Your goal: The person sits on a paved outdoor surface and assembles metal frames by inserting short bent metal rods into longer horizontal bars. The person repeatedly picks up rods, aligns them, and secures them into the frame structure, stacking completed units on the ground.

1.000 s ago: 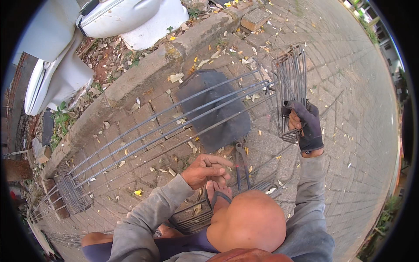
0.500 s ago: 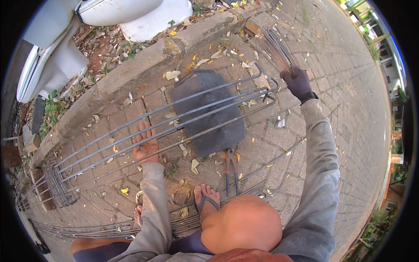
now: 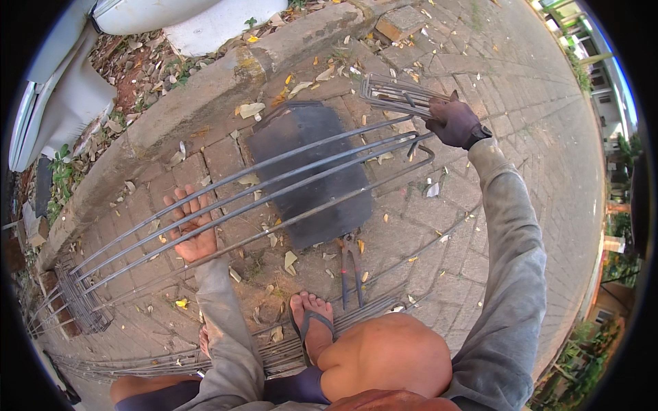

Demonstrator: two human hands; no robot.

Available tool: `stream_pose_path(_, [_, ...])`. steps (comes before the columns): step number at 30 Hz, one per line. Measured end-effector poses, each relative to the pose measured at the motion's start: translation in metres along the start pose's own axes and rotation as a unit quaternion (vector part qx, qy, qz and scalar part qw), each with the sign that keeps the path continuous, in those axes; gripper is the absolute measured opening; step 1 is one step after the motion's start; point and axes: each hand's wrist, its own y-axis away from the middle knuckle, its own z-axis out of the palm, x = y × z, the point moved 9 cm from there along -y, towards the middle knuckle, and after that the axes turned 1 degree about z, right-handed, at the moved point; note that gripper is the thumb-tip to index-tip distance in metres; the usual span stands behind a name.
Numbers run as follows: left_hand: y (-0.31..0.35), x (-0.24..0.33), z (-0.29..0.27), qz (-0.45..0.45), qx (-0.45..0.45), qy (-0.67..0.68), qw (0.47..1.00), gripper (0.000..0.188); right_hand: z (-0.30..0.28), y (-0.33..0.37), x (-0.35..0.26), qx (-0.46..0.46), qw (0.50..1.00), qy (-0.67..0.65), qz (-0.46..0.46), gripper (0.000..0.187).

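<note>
Several long steel rods [image 3: 301, 218] with bent ends run across the middle, from lower left to upper right. My bare left hand [image 3: 195, 229] lies palm up beneath them, fingers stretched and spread, with the rods crossing over it. In my dark-gloved right hand [image 3: 454, 123] is a bundle of rectangular wire stirrups [image 3: 394, 94], gripped at its right end beside the rods' bent tips. Another stack of stirrups [image 3: 82, 298] sits around the rods at their far left end. Under the rods lies a dark, flat slab [image 3: 295, 127]. Pincers [image 3: 350, 245] rest on the paving below it.
A concrete kerb [image 3: 205, 89] crosses the upper left, with white toilets [image 3: 82, 103] behind it. Loose rods [image 3: 281, 356] lie along the ground by my sandalled foot [image 3: 313, 329]. A brick [image 3: 399, 24] lies at the top. Dry leaves dot the paving.
My right hand has swung the stirrup bundle leftward and down to the rods' bent ends. My left hand has slid left along the rods, and its fingers have spread wider.
</note>
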Motion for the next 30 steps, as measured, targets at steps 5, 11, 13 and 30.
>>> stream_pose_path(5, [0.009,0.003,0.014,-0.02,-0.035,0.069,0.997,0.063,-0.004,0.011,0.022,-0.065,0.973,-0.197,0.1,0.024])
stream_pose_path(11, [0.01,0.008,0.031,-0.033,-0.043,0.083,0.995,0.048,-0.021,0.027,0.031,-0.074,0.974,-0.176,0.121,0.023])
stream_pose_path(13, [0.009,0.01,0.034,-0.037,-0.037,0.078,0.996,0.041,-0.023,0.039,0.037,-0.05,0.957,-0.249,0.141,0.024])
stream_pose_path(30, [0.014,0.015,0.051,-0.047,-0.04,0.035,0.997,0.042,0.006,0.09,0.049,0.026,0.925,-0.33,0.186,0.022])
